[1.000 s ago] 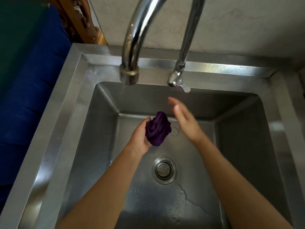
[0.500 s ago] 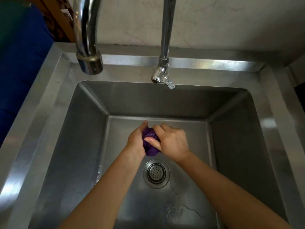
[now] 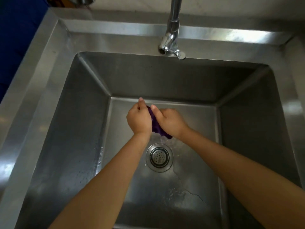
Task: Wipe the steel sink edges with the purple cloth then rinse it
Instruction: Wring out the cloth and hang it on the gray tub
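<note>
Both my hands are down in the steel sink [image 3: 54, 83], above the drain [image 3: 159, 157]. The purple cloth [image 3: 156, 128] is bunched between them, mostly hidden, with a corner poking out below my right wrist. My left hand [image 3: 139, 120] grips one side of the cloth and my right hand [image 3: 170, 120] grips the other, fists pressed close together. Water trickles from the cloth down toward the drain.
A chrome tap [image 3: 172, 42] stands at the back rim, its lever near the basin edge. A second, larger spout [image 3: 82, 0] shows at the top left. The basin floor is wet with streaks. A blue surface [image 3: 14, 47] lies left of the sink.
One second ago my left hand alone held the cloth while my right hand was open beside it. Since then my right hand has closed on the cloth, and water runs out of it.
</note>
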